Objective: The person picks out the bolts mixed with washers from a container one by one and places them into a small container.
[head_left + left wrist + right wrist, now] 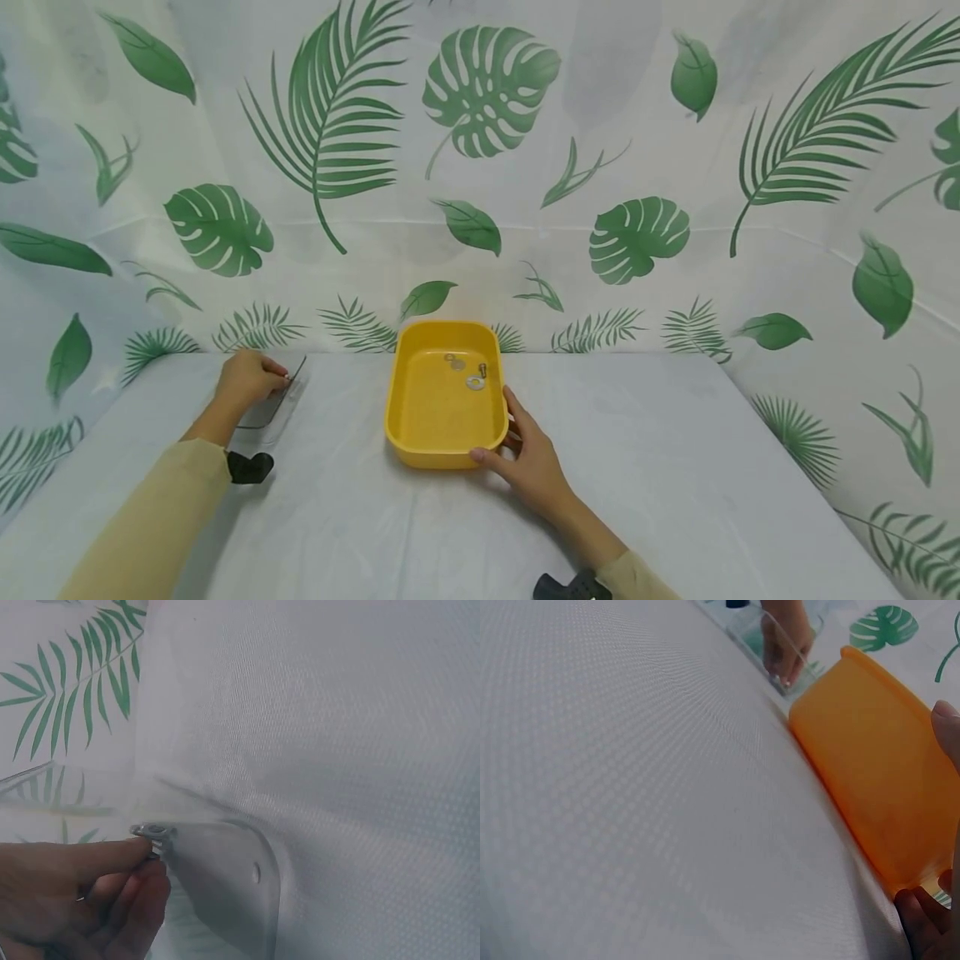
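At the left, my left hand (247,383) reaches into a clear plastic container (298,372). Thumb and fingertips pinch a small silver metal part (155,829); its exact kind is unclear. A yellow tray (420,458) stands mid-table. My right hand (534,457) grips its near right corner, thumb on the near side and fingers along the right wall. Inside the tray lie a washer (476,383), a small bolt (482,369) and two small round metal pieces (457,365). In the right wrist view the tray's orange-looking outer wall (877,765) hides its contents.
A white cloth (660,467) covers the table. Behind it hangs a white curtain with green leaf prints (491,92), close to the tray's far end. The clear container stands near the table's left edge.
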`<state>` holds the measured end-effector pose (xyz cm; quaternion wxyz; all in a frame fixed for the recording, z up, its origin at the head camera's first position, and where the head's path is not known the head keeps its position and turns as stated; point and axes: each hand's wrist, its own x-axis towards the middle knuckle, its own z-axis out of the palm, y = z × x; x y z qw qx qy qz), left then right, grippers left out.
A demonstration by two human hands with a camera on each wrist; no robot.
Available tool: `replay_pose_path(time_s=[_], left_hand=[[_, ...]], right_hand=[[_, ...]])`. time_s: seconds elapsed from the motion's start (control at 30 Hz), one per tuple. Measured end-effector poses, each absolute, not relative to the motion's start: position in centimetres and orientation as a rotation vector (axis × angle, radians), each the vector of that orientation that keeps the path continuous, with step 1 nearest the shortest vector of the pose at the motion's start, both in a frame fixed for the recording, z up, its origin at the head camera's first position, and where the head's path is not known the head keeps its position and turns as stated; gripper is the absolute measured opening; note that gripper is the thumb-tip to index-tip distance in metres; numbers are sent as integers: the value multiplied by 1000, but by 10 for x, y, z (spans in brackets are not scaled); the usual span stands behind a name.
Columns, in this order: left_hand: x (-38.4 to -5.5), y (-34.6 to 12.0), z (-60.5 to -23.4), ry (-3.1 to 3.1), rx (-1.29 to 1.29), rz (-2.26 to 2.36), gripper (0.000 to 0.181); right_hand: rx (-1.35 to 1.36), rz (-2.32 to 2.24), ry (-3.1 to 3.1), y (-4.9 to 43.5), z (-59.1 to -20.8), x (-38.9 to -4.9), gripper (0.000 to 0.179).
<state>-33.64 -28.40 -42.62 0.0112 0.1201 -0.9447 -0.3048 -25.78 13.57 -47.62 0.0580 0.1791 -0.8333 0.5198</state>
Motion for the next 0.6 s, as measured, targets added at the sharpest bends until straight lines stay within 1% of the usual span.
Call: replay_pose_path(time_s=[0.37, 0.6], left_hand=[[-333, -286, -422, -2987, 321, -1009, 25], [-322, -286, -406, -3050, 254, -997, 33]], right_hand=[[557, 1576, -2523, 135, -477, -258, 97], [557, 1573, -2524, 136, -472, -256, 97]])
